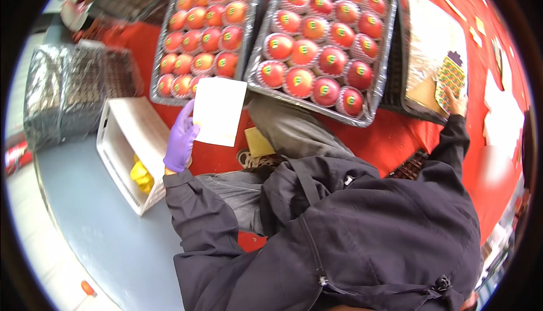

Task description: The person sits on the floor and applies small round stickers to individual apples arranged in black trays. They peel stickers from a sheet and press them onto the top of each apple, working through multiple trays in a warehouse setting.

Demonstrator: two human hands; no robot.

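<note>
My left hand (181, 138), in a purple glove, holds a blank white sheet (220, 111) by its left edge. The sheet covers the near corner of a tray of red apples (211, 38). To its right is a larger tray of apples (328, 58); these fruits wear foam nets and round stickers. My right hand (457, 102) is bare and touches a sheet of yellow, green and red stickers (450, 80). That sheet lies on a plastic-covered black crate (432, 52) at the right. Whether the fingers grip it or only rest on it is unclear.
A white plastic crate (138, 141) with a yellow bag (142, 176) inside stands at my left. Behind it are dark crates wrapped in clear film (80, 94). Red cloth (360, 145) covers the floor, with paper scraps (475, 37) at the right. Another person (76, 12) is at the upper left.
</note>
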